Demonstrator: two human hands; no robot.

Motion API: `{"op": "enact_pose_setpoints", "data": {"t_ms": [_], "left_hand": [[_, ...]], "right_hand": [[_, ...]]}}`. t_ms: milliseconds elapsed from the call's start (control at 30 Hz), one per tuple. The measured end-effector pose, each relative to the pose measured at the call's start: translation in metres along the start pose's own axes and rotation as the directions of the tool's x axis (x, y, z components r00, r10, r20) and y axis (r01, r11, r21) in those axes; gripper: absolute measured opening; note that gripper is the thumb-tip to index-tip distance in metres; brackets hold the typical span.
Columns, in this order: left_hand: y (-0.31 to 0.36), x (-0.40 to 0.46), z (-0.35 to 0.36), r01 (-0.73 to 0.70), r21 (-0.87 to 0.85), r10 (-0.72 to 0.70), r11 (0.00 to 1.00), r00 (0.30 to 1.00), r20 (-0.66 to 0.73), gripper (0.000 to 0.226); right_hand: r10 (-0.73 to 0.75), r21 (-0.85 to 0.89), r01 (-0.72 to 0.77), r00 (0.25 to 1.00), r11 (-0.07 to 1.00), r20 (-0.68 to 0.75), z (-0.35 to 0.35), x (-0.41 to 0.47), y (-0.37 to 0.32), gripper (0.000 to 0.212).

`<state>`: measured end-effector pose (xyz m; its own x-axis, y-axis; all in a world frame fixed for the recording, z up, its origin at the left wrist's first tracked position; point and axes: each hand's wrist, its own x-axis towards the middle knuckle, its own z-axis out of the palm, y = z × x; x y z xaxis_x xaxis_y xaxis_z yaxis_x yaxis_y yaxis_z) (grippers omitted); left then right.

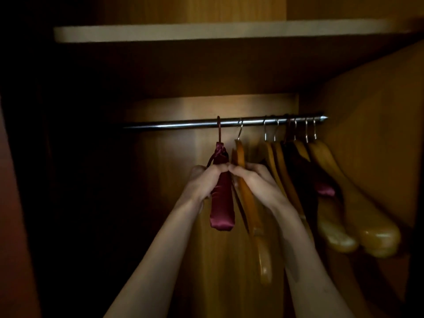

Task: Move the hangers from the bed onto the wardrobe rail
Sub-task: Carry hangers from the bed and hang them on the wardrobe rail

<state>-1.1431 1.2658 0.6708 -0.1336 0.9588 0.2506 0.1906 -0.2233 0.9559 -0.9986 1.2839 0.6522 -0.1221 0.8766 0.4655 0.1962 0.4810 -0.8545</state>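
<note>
A metal wardrobe rail point(174, 124) runs across the dim wardrobe. A dark red satin padded hanger point(221, 210) hangs from it by its hook, and my left hand point(204, 180) grips its upper part. Right beside it hangs a wooden hanger point(252, 216) with a metal hook over the rail; my right hand point(254, 180) grips its shoulder near the top. Both hands meet knuckle to knuckle between the two hangers. Several more wooden hangers point(358, 203) hang bunched at the rail's right end, with a dark one among them.
A pale shelf point(206, 34) spans the wardrobe above the rail. The wardrobe's right side wall point(378, 125) stands close to the bunched hangers. The left stretch of the rail is bare and the left side lies in deep shadow.
</note>
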Motion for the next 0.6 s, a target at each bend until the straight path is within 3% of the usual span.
{"op": "enact_pose_setpoints", "data": {"t_ms": [133, 300, 600], "left_hand": [[0.005, 0.026, 0.011, -0.017, 0.019, 0.016, 1.000, 0.999, 0.030, 0.033], [0.014, 0.049, 0.023, -0.030, -0.027, 0.032, 0.999, 0.997, 0.066, 0.032], [0.009, 0.067, 0.038, 0.005, -0.048, 0.001, 0.999, 0.993, 0.118, 0.022]], "right_hand": [[-0.036, 0.029, 0.037, 0.999, 0.999, -0.035, -0.009, 0.019, 0.007, 0.045], [-0.036, 0.069, 0.038, 0.999, 0.997, -0.029, -0.014, 0.036, 0.011, 0.019], [0.049, 0.058, -0.046, 0.997, 0.997, -0.059, -0.023, 0.049, 0.016, 0.038]]}}
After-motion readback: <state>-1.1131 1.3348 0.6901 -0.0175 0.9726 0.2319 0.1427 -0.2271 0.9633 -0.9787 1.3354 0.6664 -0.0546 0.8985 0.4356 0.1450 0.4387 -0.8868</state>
